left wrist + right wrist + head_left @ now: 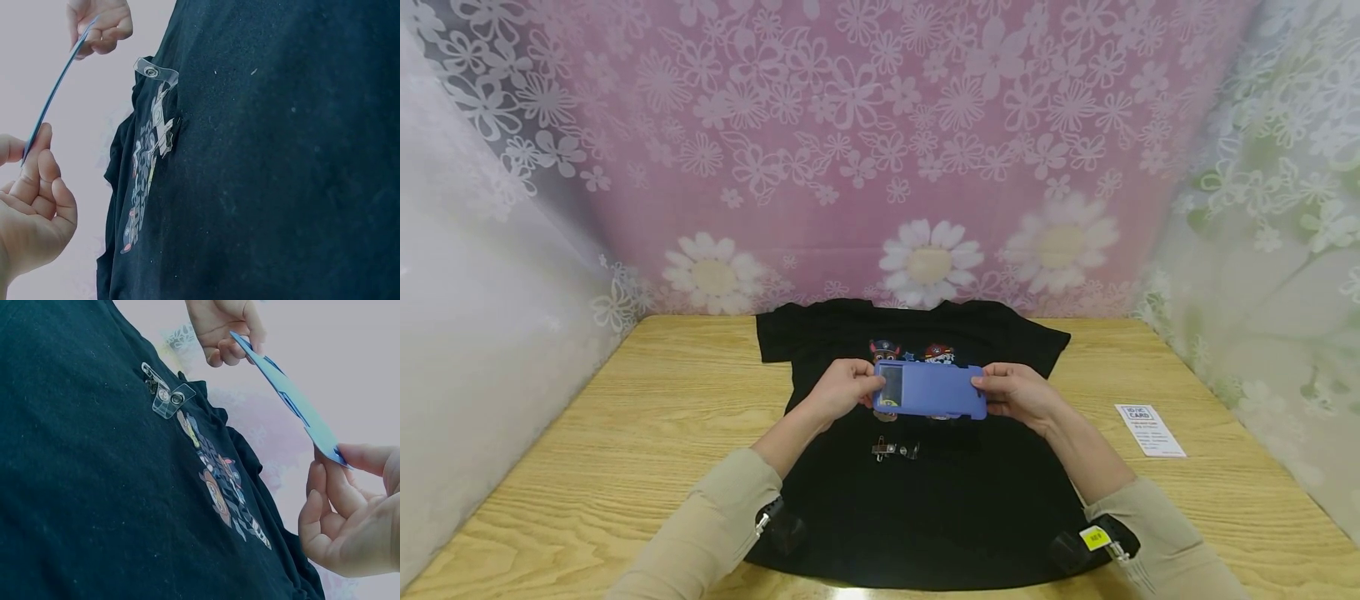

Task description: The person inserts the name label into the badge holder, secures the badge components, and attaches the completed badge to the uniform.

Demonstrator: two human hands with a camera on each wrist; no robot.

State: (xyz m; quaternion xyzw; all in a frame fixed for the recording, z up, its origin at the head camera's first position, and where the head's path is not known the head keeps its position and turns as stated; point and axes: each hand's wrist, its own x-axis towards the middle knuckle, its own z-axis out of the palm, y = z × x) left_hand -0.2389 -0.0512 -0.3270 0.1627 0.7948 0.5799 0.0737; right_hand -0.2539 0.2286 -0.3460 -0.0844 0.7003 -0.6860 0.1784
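The blue holder [942, 390] is raised above the black T-shirt [940, 517] spread across the middle of the tabletop [685, 400]. The left hand's [842, 387] grip pinches one end, the right hand's [1021, 395] the other. The holder partly hides the printed figures [884, 350]. A clip [883, 450] lies below; a white card [1151, 431] lies near the right edge.

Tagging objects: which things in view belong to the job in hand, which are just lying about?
Likely job:
blue card holder, in left grip and right grip
clip with clear strap
black T-shirt, spread under the clip, perhaps

Apparently lying about:
white card, untouched on the wooden table; role uncertain
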